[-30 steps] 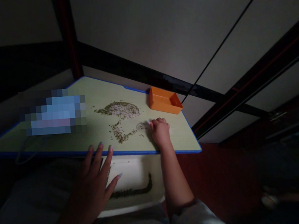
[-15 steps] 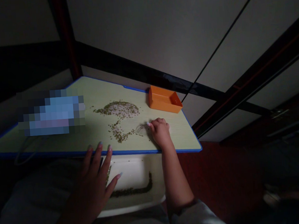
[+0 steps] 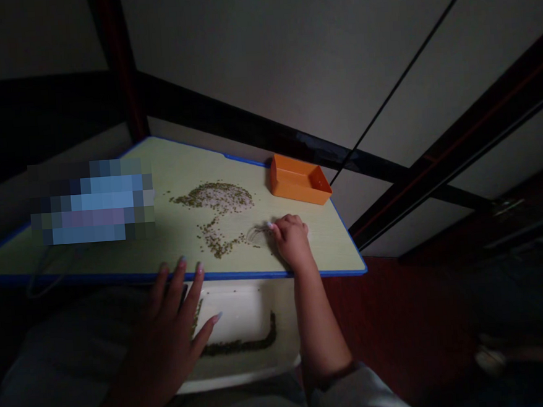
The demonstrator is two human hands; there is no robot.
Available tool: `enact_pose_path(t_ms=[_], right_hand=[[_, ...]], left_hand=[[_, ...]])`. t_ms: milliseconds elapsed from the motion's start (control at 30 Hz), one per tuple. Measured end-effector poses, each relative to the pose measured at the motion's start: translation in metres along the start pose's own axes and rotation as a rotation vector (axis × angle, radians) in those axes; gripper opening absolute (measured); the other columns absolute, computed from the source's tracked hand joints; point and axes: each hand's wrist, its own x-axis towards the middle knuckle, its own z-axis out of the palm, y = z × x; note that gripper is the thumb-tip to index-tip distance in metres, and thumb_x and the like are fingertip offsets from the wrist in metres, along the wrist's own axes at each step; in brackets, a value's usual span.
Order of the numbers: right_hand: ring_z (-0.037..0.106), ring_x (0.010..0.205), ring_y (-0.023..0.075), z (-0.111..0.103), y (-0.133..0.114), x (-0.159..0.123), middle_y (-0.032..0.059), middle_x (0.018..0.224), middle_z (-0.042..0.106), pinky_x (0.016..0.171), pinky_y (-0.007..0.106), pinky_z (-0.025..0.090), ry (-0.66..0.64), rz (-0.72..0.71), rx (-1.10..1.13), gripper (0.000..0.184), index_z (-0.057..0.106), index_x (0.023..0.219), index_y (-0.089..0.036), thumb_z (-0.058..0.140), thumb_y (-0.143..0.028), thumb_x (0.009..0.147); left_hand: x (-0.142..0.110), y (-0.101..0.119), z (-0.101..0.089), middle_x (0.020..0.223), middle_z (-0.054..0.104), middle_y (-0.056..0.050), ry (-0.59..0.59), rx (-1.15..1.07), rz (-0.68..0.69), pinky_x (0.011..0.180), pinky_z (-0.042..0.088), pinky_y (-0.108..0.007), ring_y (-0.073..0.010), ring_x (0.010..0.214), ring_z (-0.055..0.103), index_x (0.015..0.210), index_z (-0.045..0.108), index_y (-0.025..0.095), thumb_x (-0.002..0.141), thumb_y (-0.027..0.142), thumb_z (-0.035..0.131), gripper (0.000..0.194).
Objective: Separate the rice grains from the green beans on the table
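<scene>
My right hand [image 3: 291,239] is closed near the table's right side, with fingers bent round a small looped tool [image 3: 256,234]. The tool looks like thin wire or clear plastic; its handle is hidden in my fingers. Its loop lies on the tabletop beside small green grains [image 3: 219,247]. A larger patch of green and pale grains [image 3: 219,196] spreads farther back. My left hand [image 3: 172,322] is open, fingers spread, over the left part of a white tray [image 3: 244,379] and close to the table's front edge. A line of dark green grains [image 3: 244,345] lies along the tray's inner near side.
An orange box [image 3: 298,192] stands at the back right of the pale table [image 3: 175,157], which has a blue rim. A blurred-out blue item [image 3: 99,203] lies on the left, with a thin cord-like loop [image 3: 44,275] below it. Wall panels rise behind the table.
</scene>
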Motion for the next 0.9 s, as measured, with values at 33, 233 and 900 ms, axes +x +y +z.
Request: enact_pose_path(t_ms=[33, 233, 900], right_hand=[[0.048, 0.099, 0.0197, 0.0001, -0.0005, 0.0, 0.0058, 0.098, 0.063, 0.077, 0.031, 0.028, 0.004, 0.002, -0.006, 0.029, 0.067, 0.086, -0.019, 0.047, -0.035, 0.098], [0.048, 0.099, 0.0199, 0.001, -0.0035, 0.0005, 0.0058, 0.097, 0.063, 0.076, 0.031, 0.028, 0.012, -0.008, -0.018, 0.028, 0.067, 0.085, -0.019, 0.047, -0.035, 0.098], [0.05, 0.097, 0.0193, 0.0013, -0.001, 0.0009, 0.0059, 0.095, 0.064, 0.076, 0.03, 0.028, 0.019, 0.006, -0.04, 0.029, 0.066, 0.086, -0.019, 0.044, -0.032, 0.099]], left_hand=[[0.0003, 0.0001, 0.0, 0.16, 0.018, -0.019, -0.005, -0.002, -0.003, 0.113, 0.03, -0.06, -0.0412, 0.148, 0.012, 0.152, 0.014, 0.019, 0.084, 0.043, 0.053, 0.082], [0.0002, 0.0008, -0.0014, 0.16, 0.018, -0.019, 0.006, 0.003, 0.001, 0.113, 0.029, -0.059, -0.0413, 0.148, 0.011, 0.152, 0.015, 0.018, 0.084, 0.043, 0.052, 0.081], [0.0001, 0.0006, -0.002, 0.157, 0.023, -0.021, -0.009, 0.001, 0.006, 0.113, 0.03, -0.059, -0.0417, 0.147, 0.012, 0.151, 0.017, 0.016, 0.084, 0.042, 0.053, 0.08]])
